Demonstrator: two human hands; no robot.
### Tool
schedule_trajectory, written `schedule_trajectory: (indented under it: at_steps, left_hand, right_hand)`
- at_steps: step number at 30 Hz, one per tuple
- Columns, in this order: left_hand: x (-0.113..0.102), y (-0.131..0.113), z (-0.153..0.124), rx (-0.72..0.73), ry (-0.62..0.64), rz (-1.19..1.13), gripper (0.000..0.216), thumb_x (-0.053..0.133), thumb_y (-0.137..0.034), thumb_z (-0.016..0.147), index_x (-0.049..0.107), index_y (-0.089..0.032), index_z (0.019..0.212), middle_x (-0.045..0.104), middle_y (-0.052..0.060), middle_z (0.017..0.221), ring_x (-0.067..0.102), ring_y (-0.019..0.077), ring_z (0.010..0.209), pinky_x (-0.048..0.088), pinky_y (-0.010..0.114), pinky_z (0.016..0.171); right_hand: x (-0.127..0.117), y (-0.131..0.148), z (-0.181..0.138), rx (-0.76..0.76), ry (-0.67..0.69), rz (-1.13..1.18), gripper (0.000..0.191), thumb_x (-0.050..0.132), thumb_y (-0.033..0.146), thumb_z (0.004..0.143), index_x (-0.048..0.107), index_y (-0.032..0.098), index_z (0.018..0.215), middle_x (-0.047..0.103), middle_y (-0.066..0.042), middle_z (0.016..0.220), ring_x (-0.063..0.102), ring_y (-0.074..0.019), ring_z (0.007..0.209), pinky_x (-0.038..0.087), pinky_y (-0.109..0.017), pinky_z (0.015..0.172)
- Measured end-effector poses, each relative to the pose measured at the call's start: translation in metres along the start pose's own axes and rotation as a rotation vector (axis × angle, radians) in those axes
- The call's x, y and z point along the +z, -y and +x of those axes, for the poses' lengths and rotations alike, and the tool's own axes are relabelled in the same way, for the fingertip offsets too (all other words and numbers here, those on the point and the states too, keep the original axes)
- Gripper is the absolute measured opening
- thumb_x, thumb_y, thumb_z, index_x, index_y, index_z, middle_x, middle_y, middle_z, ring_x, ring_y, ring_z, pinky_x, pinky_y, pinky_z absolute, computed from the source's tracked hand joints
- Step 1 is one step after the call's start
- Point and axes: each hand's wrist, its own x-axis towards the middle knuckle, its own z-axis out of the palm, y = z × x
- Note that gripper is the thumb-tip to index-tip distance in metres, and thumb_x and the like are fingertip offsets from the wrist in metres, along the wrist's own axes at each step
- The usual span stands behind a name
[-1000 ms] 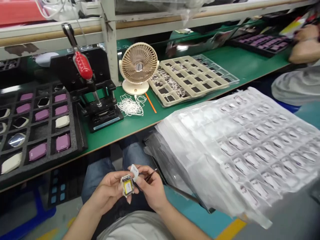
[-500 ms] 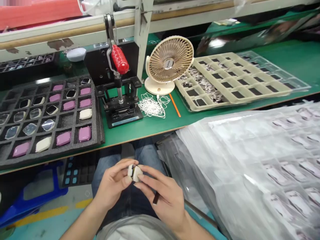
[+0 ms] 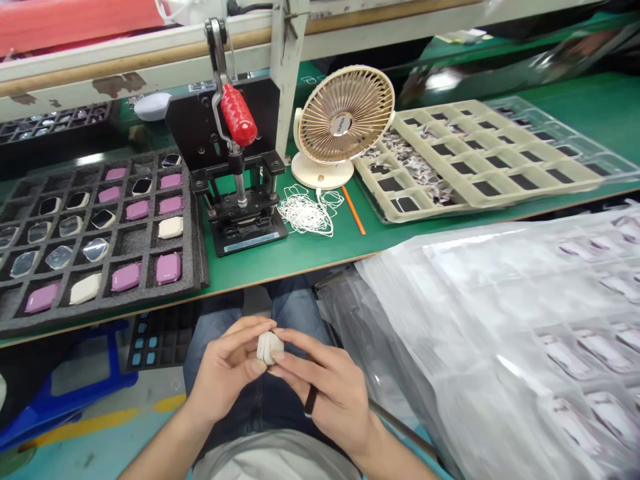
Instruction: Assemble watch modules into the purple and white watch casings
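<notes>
Both hands meet at a small white case [image 3: 271,348], pinched between the fingertips above the lap. Left hand [image 3: 227,368]: fingers curled closed, index along the upper edge, thumb at the lower edge, gripping it. Right hand [image 3: 327,383]: fingertips closed on its other side, with a dark slim tool [image 3: 311,401] tucked below the same fingers. Step in hand, as judged: bringing two white halves together along the seam. Good practice would be to line up the corners first, brace with the left fingers, press evenly with the right, and angle the tool away from the shell. Orientation: broad face turned toward the right fingers and partly up; the narrow, seamed side lies nearer the left fingertips. Long axis: seemingly from upper fingertips to thumbs; fingers hide the ends, so uncertain.
</notes>
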Motion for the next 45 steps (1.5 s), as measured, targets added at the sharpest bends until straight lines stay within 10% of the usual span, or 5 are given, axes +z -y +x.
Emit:
schedule_trajectory:
  at_steps: [14, 26, 36, 41, 45]
  left_hand:
    - [0.014, 0.006, 0.0, -0.023, -0.228, 0.058, 0.036, 0.078, -0.034, 0.094, 0.076, -0.027, 0.13, 0.069, 0.012, 0.139, 0.069, 0.0277, 0.124, 0.056, 0.036, 0.105]
    - [0.013, 0.007, 0.016, 0.028, -0.349, -0.105, 0.021, 0.094, -0.031, 0.075, 0.087, -0.023, 0.093, 0.084, 0.007, 0.09, 0.079, 0.0193, 0.082, 0.063, 0.027, 0.08]
    - [-0.006, -0.025, 0.02, 0.563, 0.04, 1.049, 0.065, 0.071, -0.008, 0.093, 0.06, -0.036, 0.151, 0.069, 0.009, 0.144, 0.067, 0.0291, 0.132, 0.056, 0.044, 0.113]
    - [-0.013, -0.045, 0.058, 0.731, -0.153, 1.153, 0.047, 0.06, -0.008, 0.1, 0.068, -0.029, 0.14, 0.078, 0.008, 0.127, 0.074, 0.0258, 0.117, 0.058, 0.043, 0.107]
    - [-0.007, -0.054, 0.114, 0.71, -0.256, 1.199, 0.026, 0.06, -0.015, 0.101, 0.074, -0.022, 0.122, 0.079, 0.01, 0.122, 0.072, 0.0279, 0.118, 0.057, 0.049, 0.107]
  right_hand:
    - [0.016, -0.01, -0.014, -0.047, 0.039, -0.164, 0.047, 0.062, 0.005, 0.098, 0.064, 0.028, 0.139, 0.07, -0.013, 0.14, 0.078, -0.0202, 0.105, 0.061, -0.03, 0.078]
    - [0.019, -0.013, 0.012, 0.066, 0.224, 0.009, 0.02, 0.051, 0.023, 0.103, 0.055, 0.021, 0.084, 0.054, 0.001, 0.072, 0.051, -0.0133, 0.062, 0.03, -0.03, 0.058]
    - [0.014, -0.016, 0.042, 0.651, 0.309, 0.735, 0.052, 0.051, 0.064, 0.105, 0.04, 0.023, 0.074, 0.029, 0.009, 0.06, 0.025, -0.0092, 0.052, 0.024, -0.024, 0.049]
    - [-0.002, -0.009, 0.115, 0.351, 0.045, 0.206, 0.047, 0.054, 0.052, 0.107, 0.065, 0.02, 0.074, 0.063, 0.0, 0.068, 0.058, -0.0153, 0.065, 0.05, -0.027, 0.064]
    - [-0.013, -0.005, 0.209, -0.113, -0.292, 0.003, 0.034, 0.065, 0.039, 0.103, 0.069, 0.025, 0.134, 0.069, -0.006, 0.139, 0.067, -0.0259, 0.125, 0.058, -0.038, 0.103]
